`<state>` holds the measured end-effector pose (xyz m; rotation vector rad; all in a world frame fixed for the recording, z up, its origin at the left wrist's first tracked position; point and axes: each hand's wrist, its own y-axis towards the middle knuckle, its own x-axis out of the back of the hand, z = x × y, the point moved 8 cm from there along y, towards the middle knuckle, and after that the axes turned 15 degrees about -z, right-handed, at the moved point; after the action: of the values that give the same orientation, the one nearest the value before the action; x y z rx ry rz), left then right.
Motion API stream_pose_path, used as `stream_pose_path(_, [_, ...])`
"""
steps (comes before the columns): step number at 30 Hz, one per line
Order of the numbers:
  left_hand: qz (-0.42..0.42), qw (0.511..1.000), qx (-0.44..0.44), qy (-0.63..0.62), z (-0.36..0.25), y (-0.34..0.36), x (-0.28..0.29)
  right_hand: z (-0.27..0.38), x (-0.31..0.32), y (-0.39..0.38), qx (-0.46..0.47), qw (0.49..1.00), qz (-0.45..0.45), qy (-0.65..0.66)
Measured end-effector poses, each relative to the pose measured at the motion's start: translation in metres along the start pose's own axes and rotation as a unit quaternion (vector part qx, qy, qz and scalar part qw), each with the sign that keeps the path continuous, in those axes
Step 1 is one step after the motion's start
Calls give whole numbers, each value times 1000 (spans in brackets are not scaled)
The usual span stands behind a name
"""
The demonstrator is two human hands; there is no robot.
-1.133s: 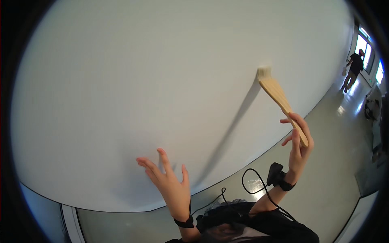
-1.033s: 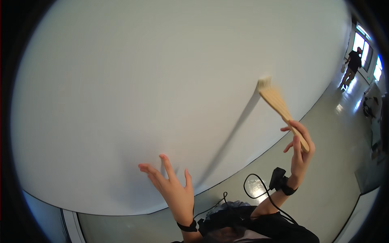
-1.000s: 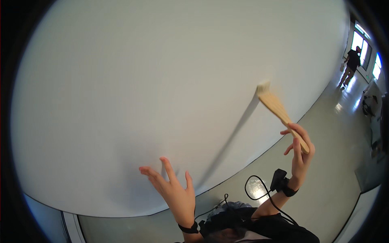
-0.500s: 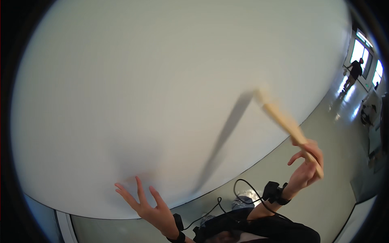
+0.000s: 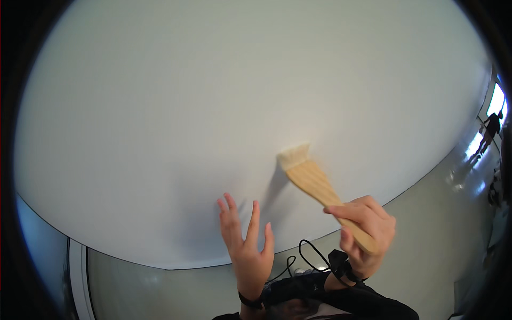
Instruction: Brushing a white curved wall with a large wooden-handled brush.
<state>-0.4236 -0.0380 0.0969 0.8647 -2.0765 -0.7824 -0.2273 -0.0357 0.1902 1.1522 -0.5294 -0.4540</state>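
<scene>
My right hand (image 5: 368, 229) grips the wooden handle of a flat, wide brush (image 5: 314, 181) with pale bristles. The brush tilts up and to the left, its bristles at or close to a large white wall (image 5: 256, 96); whether they touch it I cannot tell. To the left of the brush, my left hand (image 5: 248, 242) is raised with fingers spread and nothing in it. Its fingertips are near the wall, and a soft shadow falls beside them. Another shadow lies under the bristles.
A black cable (image 5: 301, 248) loops between my wrists, by a dark device strapped to my right wrist. Below the wall runs a shiny grey-green floor (image 5: 416, 234). At the far right a person (image 5: 490, 130) in dark clothes stands by a bright window. A pale door frame (image 5: 79, 277) is at lower left.
The brush has swung left and down, now showing its broad face. My right hand moved left with it. My left hand has moved right and up, toward the brush.
</scene>
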Motion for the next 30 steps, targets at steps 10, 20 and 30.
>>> stream_pose_path(10, [86,992,9,95,31,17,-36,-34,-39,1,-139,966,214,49])
stream_pose_path(20, [67,989,-20,131,-11,64,-9,-17,23,74,-85,984,-143,63])
stream_pose_path(30, [66,988,-21,135,15,65,-15,-7,11,69,-81,996,-41,9])
